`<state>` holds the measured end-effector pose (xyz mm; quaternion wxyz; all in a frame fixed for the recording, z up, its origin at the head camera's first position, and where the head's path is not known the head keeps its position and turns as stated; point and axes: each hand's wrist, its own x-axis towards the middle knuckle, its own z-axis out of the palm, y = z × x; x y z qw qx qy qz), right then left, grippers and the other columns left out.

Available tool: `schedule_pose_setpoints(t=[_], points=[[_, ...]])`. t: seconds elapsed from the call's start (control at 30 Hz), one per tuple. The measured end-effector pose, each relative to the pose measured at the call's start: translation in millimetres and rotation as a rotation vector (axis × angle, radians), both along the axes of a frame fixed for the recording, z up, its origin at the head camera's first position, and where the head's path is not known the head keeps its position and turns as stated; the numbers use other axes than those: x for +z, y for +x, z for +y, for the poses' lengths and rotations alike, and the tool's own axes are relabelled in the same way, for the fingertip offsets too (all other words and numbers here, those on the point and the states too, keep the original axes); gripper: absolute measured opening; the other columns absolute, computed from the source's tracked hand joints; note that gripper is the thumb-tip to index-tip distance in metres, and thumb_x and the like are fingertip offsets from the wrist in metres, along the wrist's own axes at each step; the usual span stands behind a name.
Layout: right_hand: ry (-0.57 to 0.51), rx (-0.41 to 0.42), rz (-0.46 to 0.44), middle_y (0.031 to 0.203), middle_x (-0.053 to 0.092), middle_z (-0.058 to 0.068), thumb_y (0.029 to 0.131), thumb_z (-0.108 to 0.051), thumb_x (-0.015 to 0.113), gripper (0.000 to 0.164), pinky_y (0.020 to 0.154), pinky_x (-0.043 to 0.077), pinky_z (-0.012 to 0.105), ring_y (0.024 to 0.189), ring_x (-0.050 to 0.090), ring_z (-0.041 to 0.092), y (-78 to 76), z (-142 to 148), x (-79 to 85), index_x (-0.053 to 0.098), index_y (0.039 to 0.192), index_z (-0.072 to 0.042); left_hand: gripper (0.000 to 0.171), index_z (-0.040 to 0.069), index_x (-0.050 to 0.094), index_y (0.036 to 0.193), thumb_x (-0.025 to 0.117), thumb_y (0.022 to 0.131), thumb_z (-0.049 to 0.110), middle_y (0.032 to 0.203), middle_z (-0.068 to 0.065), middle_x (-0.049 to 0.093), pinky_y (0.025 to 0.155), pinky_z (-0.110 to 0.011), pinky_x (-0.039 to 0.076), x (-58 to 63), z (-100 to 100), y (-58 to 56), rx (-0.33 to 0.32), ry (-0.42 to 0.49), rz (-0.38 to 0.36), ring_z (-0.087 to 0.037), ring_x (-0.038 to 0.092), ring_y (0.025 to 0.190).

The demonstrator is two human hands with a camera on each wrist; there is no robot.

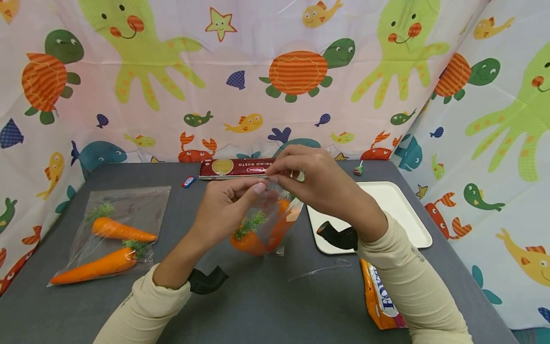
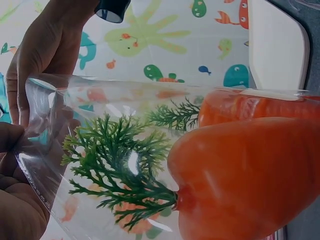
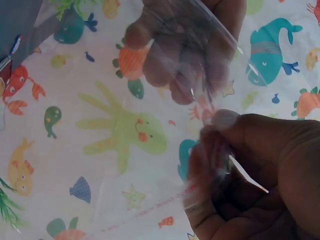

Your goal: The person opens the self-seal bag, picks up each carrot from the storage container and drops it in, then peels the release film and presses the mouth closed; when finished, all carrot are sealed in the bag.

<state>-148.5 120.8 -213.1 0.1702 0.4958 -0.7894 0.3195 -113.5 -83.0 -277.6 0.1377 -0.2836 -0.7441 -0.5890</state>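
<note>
Both hands hold up a clear plastic bag (image 2: 95, 95) above the middle of the table. Two orange toy carrots with green tops lie inside: a near carrot (image 2: 240, 175) and a second carrot (image 1: 281, 227) behind it. My left hand (image 1: 229, 205) pinches the bag's upper edge between thumb and fingers. Close beside it, my right hand (image 1: 318, 177) pinches the same edge, its fingertips nearly meeting the left thumb. In the right wrist view a thin white strip (image 3: 248, 176) sticks out by the right fingers; what it belongs to, I cannot tell.
Another clear bag (image 1: 148, 203) with two carrots lies at left. A red pasta box (image 1: 236, 168), a small blue wrapped sweet (image 1: 188, 181) and a lollipop (image 1: 358, 169) stand behind. At right are a white tray (image 1: 404, 215), an orange packet (image 1: 378, 301) and a clear strip (image 1: 320, 271).
</note>
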Motion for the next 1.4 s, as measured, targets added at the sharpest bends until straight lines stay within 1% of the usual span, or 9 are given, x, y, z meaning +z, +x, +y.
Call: schedule_pose_setpoints(t=[0.1,0.13,0.23,0.33,0.37,0.7,0.97,1.23,1.4], points=[[0.011,-0.001,-0.011,0.089,0.066,0.001,0.085,0.003,0.072,0.011,0.065,0.051,0.027,0.079,0.058,0.009,-0.3,1,0.9,0.075,0.094,-0.002,0.02,0.002,0.072,0.112,0.06,0.097,0.009,0.095,-0.001,0.074,0.053,-0.022,0.047,0.1,2,-0.2,-0.024,0.007,-0.014,-0.014,0.069,0.071],[0.014,-0.002,-0.01,0.089,0.067,0.001,0.085,0.004,0.072,0.011,0.065,0.052,0.027,0.08,0.058,0.009,-0.2,2,1.2,0.075,0.094,-0.002,0.02,0.002,0.072,0.112,0.061,0.097,0.009,0.095,-0.001,0.074,0.052,-0.02,0.045,-0.4,2,-0.3,-0.02,0.004,-0.016,-0.011,0.066,0.066],[0.007,0.006,-0.009,0.089,0.066,0.001,0.086,0.004,0.071,0.01,0.064,0.051,0.028,0.079,0.057,0.008,-0.9,2,0.9,0.074,0.093,-0.002,0.02,-0.001,0.071,0.112,0.06,0.097,0.007,0.096,-0.003,0.074,0.071,-0.026,0.056,-0.4,3,-0.5,-0.044,0.037,-0.02,-0.011,0.071,0.082],[-0.051,0.063,-0.054,0.089,0.064,-0.002,0.086,0.004,0.071,0.01,0.062,0.048,0.027,0.076,0.054,0.01,-3.7,3,-0.2,0.074,0.092,-0.003,0.02,-0.002,0.071,0.112,0.059,0.097,0.004,0.097,-0.005,0.074,0.072,-0.029,0.057,-0.1,3,0.5,-0.056,0.059,-0.007,-0.014,0.071,0.081],[-0.076,0.091,-0.081,0.089,0.063,-0.002,0.086,0.004,0.071,0.01,0.061,0.047,0.027,0.075,0.053,0.011,-5.5,4,-1.5,0.073,0.092,-0.004,0.019,-0.003,0.071,0.111,0.059,0.097,0.003,0.097,-0.006,0.074,0.075,-0.034,0.057,0.6,3,0.8,-0.07,0.069,-0.002,-0.017,0.071,0.09],[-0.248,0.269,-0.46,0.093,0.058,0.012,0.096,-0.002,0.06,0.007,0.068,0.049,0.029,0.08,0.055,0.024,-12.8,9,-11.0,0.064,0.095,0.004,0.018,-0.008,0.069,0.11,0.058,0.096,-0.003,0.098,-0.011,0.073,0.078,-0.037,0.056,3.5,6,2.8,-0.14,0.124,0.0,-0.022,0.071,0.092],[-0.32,0.217,-0.579,0.094,0.059,0.013,0.096,0.001,0.059,0.007,0.072,0.051,0.032,0.083,0.057,0.026,-10.4,10,-14.0,0.063,0.095,0.006,0.017,-0.007,0.068,0.108,0.058,0.096,-0.001,0.099,-0.011,0.073,0.079,-0.038,0.056,6.3,9,2.5,-0.151,0.143,-0.015,-0.022,0.071,0.092],[-0.364,0.162,-0.604,0.088,0.056,0.01,0.097,-0.01,0.061,0.016,0.071,0.047,0.034,0.079,0.054,0.025,-10.7,9,-17.1,0.062,0.096,0.006,0.02,-0.007,0.067,0.112,0.057,0.097,-0.001,0.1,-0.012,0.073,0.077,-0.038,0.057,5.3,9,2.9,-0.143,0.151,-0.012,-0.022,0.071,0.093],[-0.486,0.088,-0.585,0.085,0.056,0.008,0.096,-0.01,0.062,0.016,0.074,0.049,0.031,0.077,0.054,0.022,-11.5,15,-15.4,0.061,0.095,0.006,0.019,-0.006,0.068,0.111,0.058,0.096,-0.002,0.1,-0.011,0.073,0.076,-0.038,0.057,3.2,4,2.9,-0.097,0.168,0.006,-0.023,0.071,0.093]])
